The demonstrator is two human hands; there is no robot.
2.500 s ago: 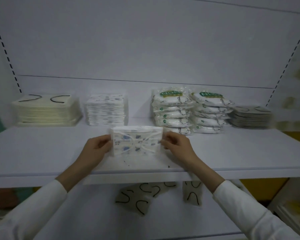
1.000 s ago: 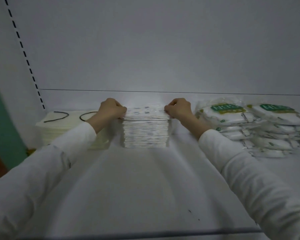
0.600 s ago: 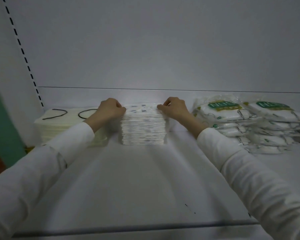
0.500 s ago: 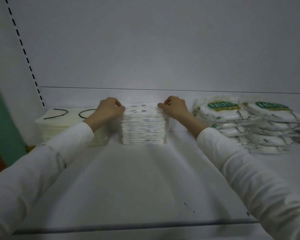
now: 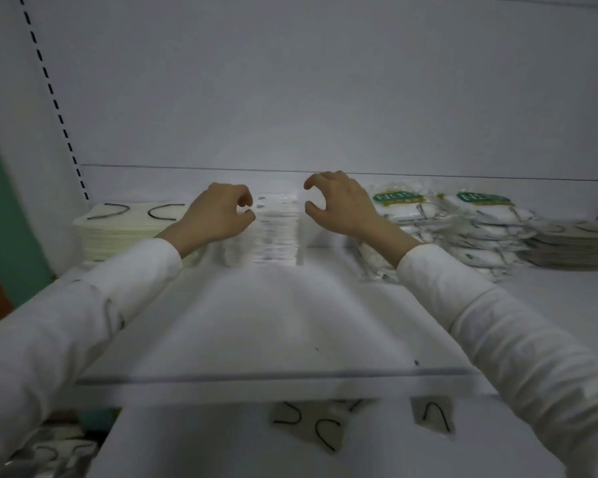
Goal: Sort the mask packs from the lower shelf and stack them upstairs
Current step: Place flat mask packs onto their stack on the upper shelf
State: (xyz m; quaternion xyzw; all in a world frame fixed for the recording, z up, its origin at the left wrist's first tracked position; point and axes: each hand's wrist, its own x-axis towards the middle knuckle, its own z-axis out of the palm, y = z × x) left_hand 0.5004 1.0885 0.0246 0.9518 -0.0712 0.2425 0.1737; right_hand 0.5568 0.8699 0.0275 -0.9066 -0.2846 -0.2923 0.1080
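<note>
A stack of white mask packs with blue print [image 5: 278,229] stands at the back of the upper shelf [image 5: 290,326]. My left hand [image 5: 218,215] is at the stack's left edge with its fingers loosely curled and holds nothing. My right hand [image 5: 339,205] hovers just right of the stack's top, thumb and fingers apart in a claw, clear of the packs. On the lower shelf, below the front edge, lie loose grey packs with black ear loops [image 5: 308,426], and another such pack [image 5: 432,414] lies to their right.
A cream mask stack [image 5: 118,225] sits left of the printed stack. Two piles of green-labelled packs [image 5: 404,215] [image 5: 487,222] and a low grey stack [image 5: 573,243] stand to the right. More packs [image 5: 49,453] lie at the bottom left.
The printed pack was carried to the back and laid on the printed stack. Both hands have since let go of it and lifted slightly away. The view has pulled back.
</note>
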